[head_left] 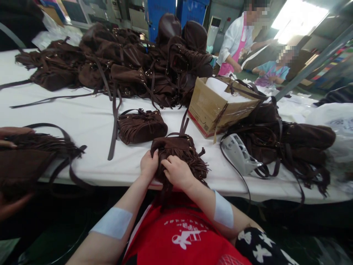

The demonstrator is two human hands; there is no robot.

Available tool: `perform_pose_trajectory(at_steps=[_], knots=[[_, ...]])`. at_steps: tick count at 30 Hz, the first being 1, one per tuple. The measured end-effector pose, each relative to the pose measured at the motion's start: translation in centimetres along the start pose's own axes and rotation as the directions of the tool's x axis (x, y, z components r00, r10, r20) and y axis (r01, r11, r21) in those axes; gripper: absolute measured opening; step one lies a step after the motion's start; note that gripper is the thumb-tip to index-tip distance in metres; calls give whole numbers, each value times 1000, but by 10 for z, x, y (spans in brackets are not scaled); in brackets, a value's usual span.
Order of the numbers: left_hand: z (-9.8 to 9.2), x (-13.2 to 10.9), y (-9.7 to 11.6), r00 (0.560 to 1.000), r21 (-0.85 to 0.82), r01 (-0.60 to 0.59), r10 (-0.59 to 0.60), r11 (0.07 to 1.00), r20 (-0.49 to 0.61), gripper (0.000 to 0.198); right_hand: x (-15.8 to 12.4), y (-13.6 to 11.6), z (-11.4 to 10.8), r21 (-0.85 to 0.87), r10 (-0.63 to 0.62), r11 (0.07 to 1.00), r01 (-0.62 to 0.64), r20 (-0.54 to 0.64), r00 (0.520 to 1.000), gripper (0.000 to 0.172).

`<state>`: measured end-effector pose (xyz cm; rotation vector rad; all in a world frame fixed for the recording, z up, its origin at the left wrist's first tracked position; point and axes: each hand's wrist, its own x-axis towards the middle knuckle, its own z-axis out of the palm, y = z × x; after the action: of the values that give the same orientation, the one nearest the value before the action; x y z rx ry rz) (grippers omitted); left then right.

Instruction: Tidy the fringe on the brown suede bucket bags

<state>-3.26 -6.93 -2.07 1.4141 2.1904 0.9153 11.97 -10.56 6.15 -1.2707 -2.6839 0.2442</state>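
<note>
A dark brown fringed bag (179,147) lies at the table's front edge, right before me. My left hand (149,164) grips its left end, with the thumb on the near side and the fingers behind it. Across the front, my right hand (178,171) has its fingers bent into the fringe; what its fingertips pinch is hidden. Just beyond, to the left, sits a second fringed brown bag (142,127), touched by neither hand.
Brown bags (124,62) are heaped at the back. A cardboard box (211,106) holds white paper; right of it are a grey-white device (238,154) and more bags (306,141). At the left, a co-worker's hands hold another bag (24,162). Two people stand beyond.
</note>
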Motion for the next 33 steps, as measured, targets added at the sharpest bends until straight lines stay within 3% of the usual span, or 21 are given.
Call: perform_pose_trajectory(at_steps=[7, 13, 18, 21, 23, 25, 26, 27, 29, 30, 31, 33], knots=[[1, -2, 1, 1000, -18, -9, 9, 1000, -19, 41, -2, 12, 1, -98, -170, 978, 183, 126, 977, 11], [0, -4, 1, 1000, -25, -13, 13, 1000, -16, 39, -11, 16, -5, -125, -148, 977, 172, 184, 972, 12], [0, -3, 0, 1000, -29, -17, 16, 999, -23, 39, -27, 20, -14, 27, -203, 979, 203, 244, 948, 13], [0, -2, -1, 999, -32, -27, 26, 999, -19, 40, -47, 31, -29, 278, -322, 932, 231, 348, 880, 9], [1, -3, -1, 1000, -37, -27, 26, 999, -17, 39, -59, 42, -44, 476, -410, 862, 173, 457, 789, 13], [1, -3, -1, 1000, -40, -19, 18, 999, -19, 39, -65, 50, -61, 652, -509, 757, 45, 544, 668, 19], [1, -4, -1, 1000, -41, -15, 14, 999, -20, 39, -65, 53, -67, 711, -540, 703, -18, 550, 637, 22], [1, -4, 0, 1000, -41, -11, 10, 999, -22, 39, -63, 53, -71, 744, -538, 666, -57, 532, 654, 25], [0, -4, 1, 1000, -40, -8, 7, 999, -20, 40, -54, 48, -70, 719, -380, 693, -60, 434, 817, 24], [0, -4, 1, 1000, -36, -8, 8, 999, -19, 41, -48, 43, -64, 654, -237, 755, -55, 349, 906, 23], [0, -4, 1, 1000, -28, -8, 8, 1000, -18, 42, -40, 37, -55, 560, -90, 826, -69, 251, 964, 21], [0, -3, 1, 1000, -4, -5, 5, 1000, -14, 43, -24, 25, -33, 350, 109, 926, -142, 111, 988, 21]])
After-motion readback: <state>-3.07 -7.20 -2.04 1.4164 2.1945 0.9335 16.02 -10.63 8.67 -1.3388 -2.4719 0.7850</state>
